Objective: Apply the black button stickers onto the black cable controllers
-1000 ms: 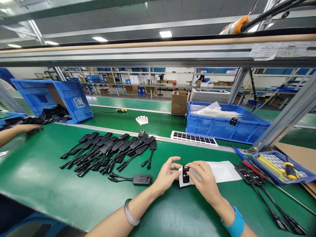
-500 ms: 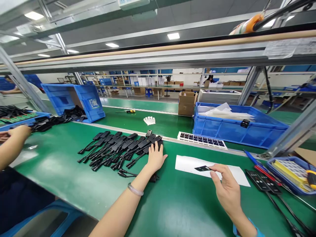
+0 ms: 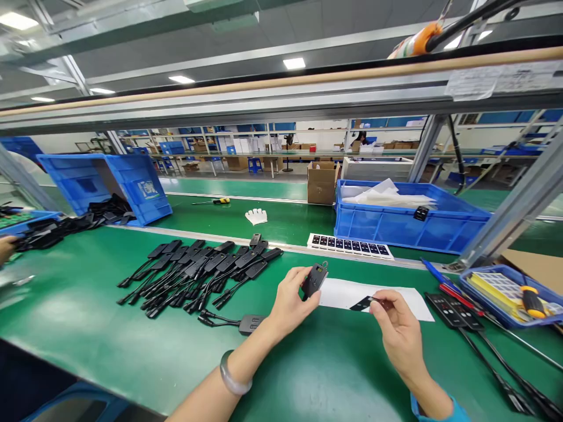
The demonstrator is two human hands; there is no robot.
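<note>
My left hand is closed around a small black box-shaped device with a metal loop on top, held up off the bench. Between the thumb and fingers of my right hand is a thin black label, pinched at one end above a white paper strip. Left of my hands lies a pile of black cabled modules, their leads pointing toward me. One separate black module with two leads rests by my left wrist.
Behind the strip lies a label sheet. A blue bin holds white sheets. At right are a small blue tray, pens and two black panels with cables. A tipped blue crate and a co-worker's hand are at left.
My left hand has left the pile, moving right, and now holds a black device. My right hand still pinches the label. The view has shifted slightly, and the co-worker's hand sits nearer the left edge.
</note>
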